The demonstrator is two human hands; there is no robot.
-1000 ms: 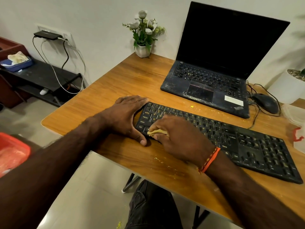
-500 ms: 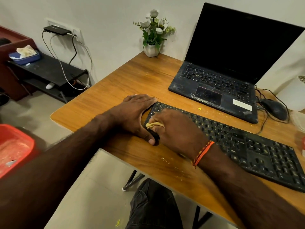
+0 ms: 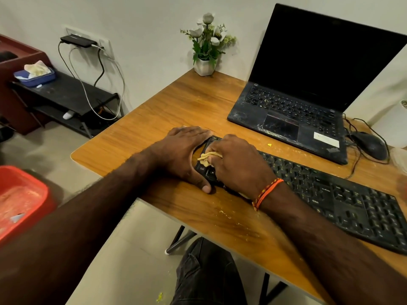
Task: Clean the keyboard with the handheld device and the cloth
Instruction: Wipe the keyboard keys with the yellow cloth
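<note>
Covering keyboard's [image 3: 330,194] corner: hands [image 3: 237,164], cloth [image 3: 208,155].

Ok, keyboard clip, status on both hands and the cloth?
Left hand braces keyboard end. Right hand grips yellow cloth on the left-end keys. Nothing blocking; handheld device not seen.

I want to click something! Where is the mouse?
In the head view, the mouse sits on the desk at the far right, just right of the laptop and behind the keyboard.
</note>
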